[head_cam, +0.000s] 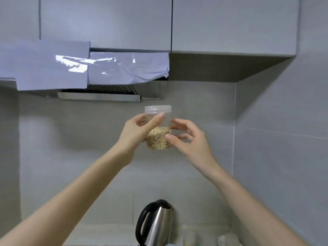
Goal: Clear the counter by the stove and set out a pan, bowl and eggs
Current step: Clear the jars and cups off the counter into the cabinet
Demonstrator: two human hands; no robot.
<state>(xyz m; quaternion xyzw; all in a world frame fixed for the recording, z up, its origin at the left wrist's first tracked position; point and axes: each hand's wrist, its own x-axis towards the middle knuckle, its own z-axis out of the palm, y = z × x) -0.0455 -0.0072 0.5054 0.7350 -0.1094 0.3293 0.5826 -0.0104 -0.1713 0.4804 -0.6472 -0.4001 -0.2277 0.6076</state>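
A clear lidded jar point(159, 141), part filled with oat-like flakes, was held high before the tiled wall, below the upper cabinets point(230, 23) and well above the kettle point(156, 224). It was gripped round its middle by the left hand point(134, 134). The right hand point(190, 139) was spread wide, thumb tip laid against it, seemingly steadying it for stowing overhead. No pan, bowl or eggs were seen.

Counter hidden, steel kettle point(159, 226), blurred pale items point(227, 239)
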